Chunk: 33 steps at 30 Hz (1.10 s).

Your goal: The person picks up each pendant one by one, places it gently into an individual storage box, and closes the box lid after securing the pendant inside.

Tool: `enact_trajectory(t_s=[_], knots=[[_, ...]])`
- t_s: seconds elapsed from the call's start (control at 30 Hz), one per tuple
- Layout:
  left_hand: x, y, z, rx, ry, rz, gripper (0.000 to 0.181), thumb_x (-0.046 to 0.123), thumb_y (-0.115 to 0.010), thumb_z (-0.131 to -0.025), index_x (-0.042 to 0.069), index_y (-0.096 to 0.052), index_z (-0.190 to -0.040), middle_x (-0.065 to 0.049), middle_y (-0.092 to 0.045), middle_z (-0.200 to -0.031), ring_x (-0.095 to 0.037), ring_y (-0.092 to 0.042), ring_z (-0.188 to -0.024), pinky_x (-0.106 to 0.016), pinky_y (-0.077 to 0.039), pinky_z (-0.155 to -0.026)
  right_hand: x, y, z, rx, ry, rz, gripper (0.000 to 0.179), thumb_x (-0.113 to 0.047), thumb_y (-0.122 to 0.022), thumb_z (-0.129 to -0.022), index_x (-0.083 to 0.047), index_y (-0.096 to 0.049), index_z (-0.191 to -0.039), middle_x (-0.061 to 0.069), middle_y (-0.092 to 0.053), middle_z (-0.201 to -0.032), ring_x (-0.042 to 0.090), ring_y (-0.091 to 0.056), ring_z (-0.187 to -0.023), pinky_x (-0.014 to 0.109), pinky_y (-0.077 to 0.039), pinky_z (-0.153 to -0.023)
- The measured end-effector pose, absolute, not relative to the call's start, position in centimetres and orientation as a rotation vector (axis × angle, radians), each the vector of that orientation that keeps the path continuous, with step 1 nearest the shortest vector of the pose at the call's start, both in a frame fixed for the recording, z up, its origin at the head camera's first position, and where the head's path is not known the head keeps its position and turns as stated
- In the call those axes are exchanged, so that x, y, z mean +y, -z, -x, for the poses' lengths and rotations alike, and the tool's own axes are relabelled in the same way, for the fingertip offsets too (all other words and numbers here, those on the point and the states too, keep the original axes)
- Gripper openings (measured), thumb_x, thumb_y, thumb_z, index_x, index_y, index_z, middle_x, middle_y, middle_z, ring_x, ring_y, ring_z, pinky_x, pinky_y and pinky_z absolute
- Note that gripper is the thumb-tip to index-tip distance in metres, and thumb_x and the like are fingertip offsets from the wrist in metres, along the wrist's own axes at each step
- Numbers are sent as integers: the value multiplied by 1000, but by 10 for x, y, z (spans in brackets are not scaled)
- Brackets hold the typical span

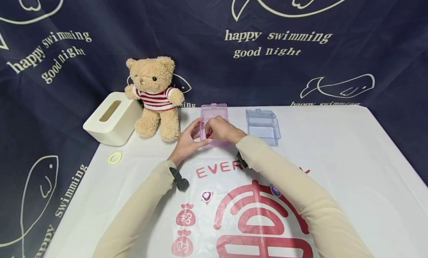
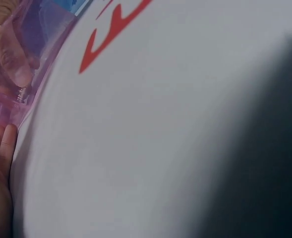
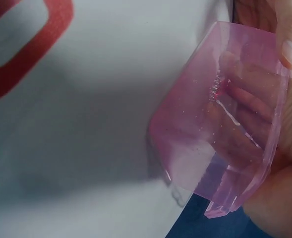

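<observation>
A pink see-through plastic box [image 1: 214,110] stands with its lid raised near the table's back edge. My left hand [image 1: 187,142] holds its left side, the thumb at the near rim. Inside the box, my right hand [image 1: 221,129] has curled fingers around a small red jewelled piece [image 1: 208,133], probably a ring. Its beaded edge [image 3: 215,88] shows through the pink wall in the right wrist view; the rest is hidden by fingers. A ring with a pink-purple heart gem [image 1: 207,196] lies on the table, and a purple gem ring [image 1: 275,191] lies beside my right sleeve.
To the right stands an open blue see-through box [image 1: 263,131]. A teddy bear [image 1: 155,98] in a striped shirt sits at the left by a white tissue box [image 1: 112,118]. A pale yellow ring-shaped band [image 1: 115,158] lies on the white tablecloth [image 1: 351,168].
</observation>
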<state>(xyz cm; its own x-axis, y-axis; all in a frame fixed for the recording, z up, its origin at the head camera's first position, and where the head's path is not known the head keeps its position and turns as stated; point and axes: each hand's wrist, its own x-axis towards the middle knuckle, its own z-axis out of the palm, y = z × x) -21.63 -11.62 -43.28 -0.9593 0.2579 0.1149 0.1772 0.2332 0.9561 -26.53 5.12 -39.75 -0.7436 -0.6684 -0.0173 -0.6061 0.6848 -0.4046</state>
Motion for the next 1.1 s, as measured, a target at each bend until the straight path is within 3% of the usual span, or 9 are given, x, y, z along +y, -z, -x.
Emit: enact_trajectory(t_s=[0.33,0.5,0.67,0.93,1.1], knots=[[-121,460,230,2437,-1878,-394,83,8,-84,-74,15,-41,-146,-15,-54,-138,-26,-53,-127,-29,-50,-103,50,397,266,2731,547,1043,10,-10,-81,-74,-6,-74,-81,4,-73,-82,16,-65,-77,28,-57,-75],[-119,460,229,2428,-1892,-402,82,10,-84,-74,15,-42,-145,-15,-54,-137,-26,-53,-127,-29,-49,-104,56,394,264,2724,641,1099,6,-6,-75,-78,-4,-73,-83,7,-74,-85,18,-68,-80,30,-58,-77],[-120,457,228,2429,-1888,-419,83,12,-84,-75,13,-41,-146,-16,-53,-139,-27,-52,-128,-34,-49,-105,67,380,252,2748,835,1108,16,-3,-65,-81,0,-72,-95,11,-74,-93,23,-70,-89,35,-58,-81],[-123,463,231,2460,-1862,-426,83,13,-84,-75,14,-41,-146,-15,-52,-141,-27,-51,-130,-33,-49,-105,77,363,195,2735,1085,1211,20,-2,-67,-81,0,-70,-100,13,-71,-97,27,-67,-92,38,-59,-78],[-120,463,231,2441,-1868,-415,85,13,-85,-74,13,-40,-147,-15,-51,-141,-27,-50,-130,-34,-48,-106,77,377,147,2573,1007,1324,23,-4,-71,-81,-2,-69,-103,10,-70,-101,23,-66,-90,31,-58,-82]])
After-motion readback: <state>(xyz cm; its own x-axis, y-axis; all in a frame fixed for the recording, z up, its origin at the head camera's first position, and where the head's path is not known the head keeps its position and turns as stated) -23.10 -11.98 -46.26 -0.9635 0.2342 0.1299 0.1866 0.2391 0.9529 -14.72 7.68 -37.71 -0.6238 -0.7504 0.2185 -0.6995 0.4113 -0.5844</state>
